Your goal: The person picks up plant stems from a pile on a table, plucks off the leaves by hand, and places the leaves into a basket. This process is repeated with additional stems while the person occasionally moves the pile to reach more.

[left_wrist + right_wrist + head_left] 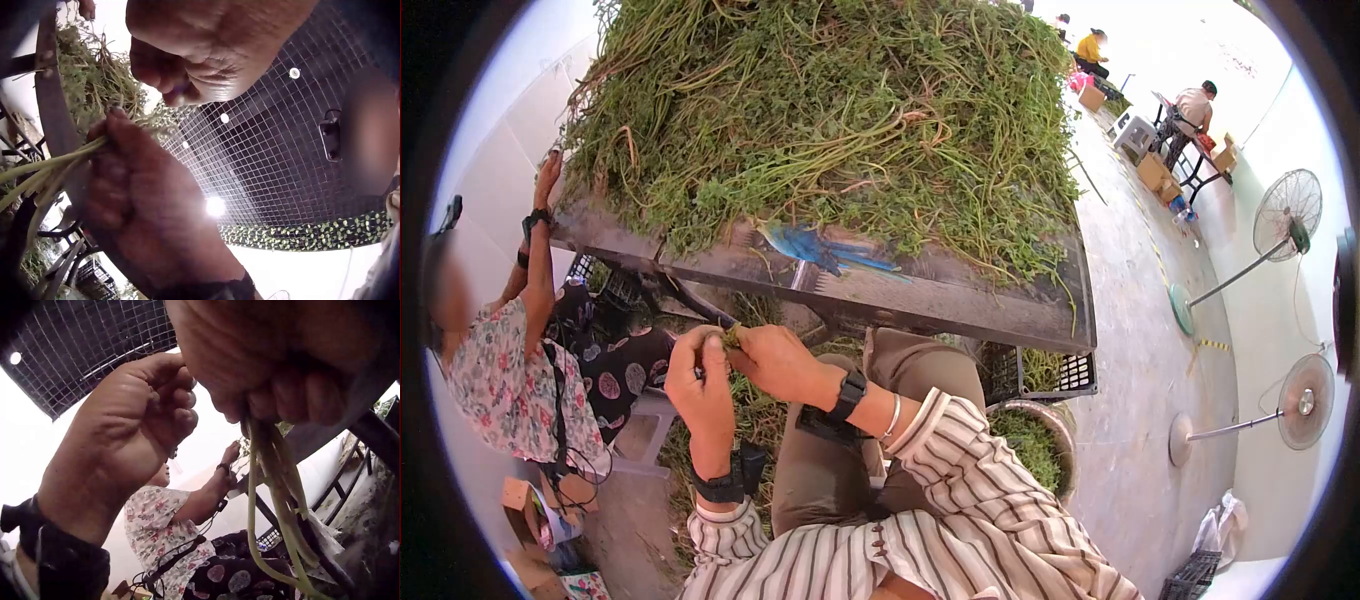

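While my right hand (772, 358) grips the stems (278, 500) by the near edge of the desk (970, 308), I'd want that hold snug, never crushing — my left hand (703, 390) curls its fingers alongside, contents unclear.

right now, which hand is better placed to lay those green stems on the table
Likely the right hand: its curled fingers grip the green stems, while the left hand shows none.
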A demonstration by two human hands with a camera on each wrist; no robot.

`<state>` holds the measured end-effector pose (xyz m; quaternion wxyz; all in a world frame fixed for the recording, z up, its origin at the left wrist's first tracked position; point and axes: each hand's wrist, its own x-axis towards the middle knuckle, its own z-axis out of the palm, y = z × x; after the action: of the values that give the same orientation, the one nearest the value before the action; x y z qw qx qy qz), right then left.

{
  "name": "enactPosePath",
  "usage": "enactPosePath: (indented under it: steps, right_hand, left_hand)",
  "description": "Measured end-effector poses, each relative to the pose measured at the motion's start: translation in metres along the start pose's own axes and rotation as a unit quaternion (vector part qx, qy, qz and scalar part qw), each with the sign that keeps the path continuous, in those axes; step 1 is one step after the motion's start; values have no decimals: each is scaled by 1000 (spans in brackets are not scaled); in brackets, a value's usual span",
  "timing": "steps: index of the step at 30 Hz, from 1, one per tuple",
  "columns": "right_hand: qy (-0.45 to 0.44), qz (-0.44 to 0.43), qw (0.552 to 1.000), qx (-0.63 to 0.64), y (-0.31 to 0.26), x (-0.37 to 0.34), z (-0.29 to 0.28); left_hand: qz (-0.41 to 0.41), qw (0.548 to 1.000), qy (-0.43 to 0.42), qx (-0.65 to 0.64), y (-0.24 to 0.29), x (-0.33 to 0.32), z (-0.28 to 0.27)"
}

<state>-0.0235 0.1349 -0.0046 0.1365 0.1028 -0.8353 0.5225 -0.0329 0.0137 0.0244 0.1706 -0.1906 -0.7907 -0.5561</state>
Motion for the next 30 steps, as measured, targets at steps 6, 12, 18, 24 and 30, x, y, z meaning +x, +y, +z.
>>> enactPosePath:
  steps: [6,12,18,24,30]
  right_hand:
    - [85,17,996,-6,5,6,-19]
    - [249,104,904,332,-25,-26,-101]
    - [535,-7,823,190,-101,-105,-224]
    - [679,-151,718,16,-127,-208,-342]
    - [720,28,676,-153,-61,-297,-399]
  left_hand:
    - [-33,996,44,-65,17,-1,-11]
    - [18,998,57,1,-11,-8,-31]
    - [10,999,41,-33,-23,-14,-30]
    - [-42,998,-9,-53,-9,-19,-24]
    - [-45,996,-35,-64,-2,-22,-16]
